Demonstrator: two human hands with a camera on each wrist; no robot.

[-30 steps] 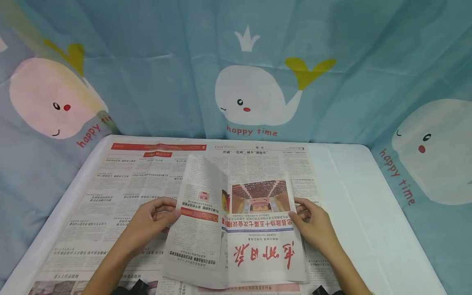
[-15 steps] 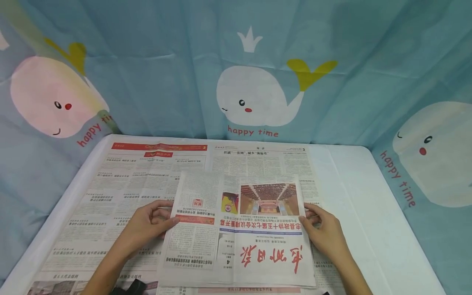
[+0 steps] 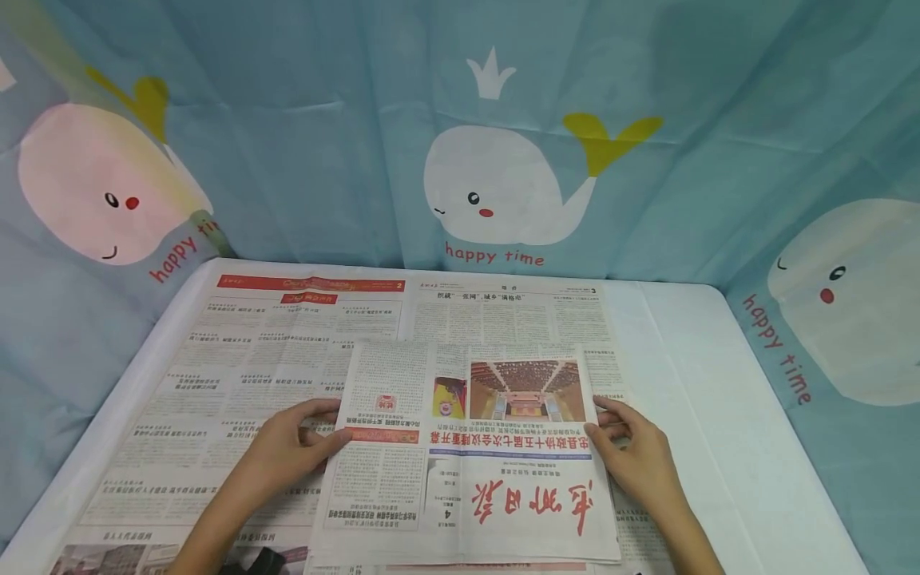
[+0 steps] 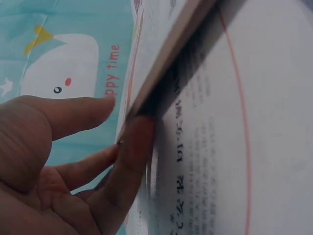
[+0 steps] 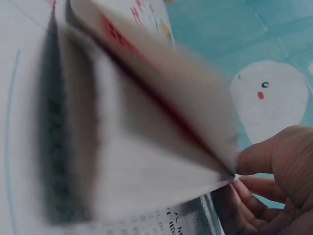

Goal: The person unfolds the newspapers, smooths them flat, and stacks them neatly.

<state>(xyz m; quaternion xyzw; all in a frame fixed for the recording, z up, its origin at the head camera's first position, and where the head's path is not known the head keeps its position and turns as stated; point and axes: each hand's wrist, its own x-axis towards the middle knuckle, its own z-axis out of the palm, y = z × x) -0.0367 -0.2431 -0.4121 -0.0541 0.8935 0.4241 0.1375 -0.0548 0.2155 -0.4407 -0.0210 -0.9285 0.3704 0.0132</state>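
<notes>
Over the near part of the large, flat, greyish unfolded newspaper sheet [image 3: 216,423], I have the smaller folded newspaper [image 3: 503,471] of pale paper with red lettering and a colour photograph [image 3: 528,391], its print upside down to my head camera. Above the left half of the unfolded newspaper sheet, the person's bare left grip [image 3: 298,439] pinches the folded newspaper's left edge, thumb on top. By the right edge of the sheet, the bare right grip [image 3: 632,443] pinches the opposite edge the same way. Both wrist views show me those edges raised above the sheet, though much of the paper in the right one is blurred. Beneath the sheet lies the white worktop [image 3: 726,415], extending past its right side. Beyond the sheet's far edge I see a blue fabric curtain [image 3: 309,176] printed with pale whales.
</notes>
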